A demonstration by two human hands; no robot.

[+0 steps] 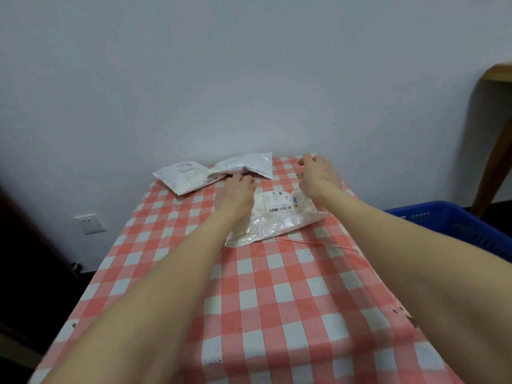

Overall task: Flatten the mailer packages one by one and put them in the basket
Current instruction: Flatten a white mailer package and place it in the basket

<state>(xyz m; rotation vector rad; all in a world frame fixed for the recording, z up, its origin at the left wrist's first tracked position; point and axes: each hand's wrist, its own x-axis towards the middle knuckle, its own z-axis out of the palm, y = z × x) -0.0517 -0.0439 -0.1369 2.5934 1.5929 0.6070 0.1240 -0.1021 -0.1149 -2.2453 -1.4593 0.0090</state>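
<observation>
Basket of blue plastic stands at 3 o'clock beside the table (its inside hidden). A crumpled mailer lies mid-cloth. The left hand rests at its 9 o'clock edge and the right hand hovers over its 1 o'clock corner, both loosely curled, gripping nothing. A labelled mailer lies at 11 o'clock, a plain mailer at 12.

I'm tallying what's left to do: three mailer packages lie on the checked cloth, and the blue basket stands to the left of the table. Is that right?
Not quite. The blue basket stands to the right of the table, as the head view shows. Three mailer packages do lie on the checked cloth: the barcode mailer, the labelled mailer and the plain white mailer.
</observation>
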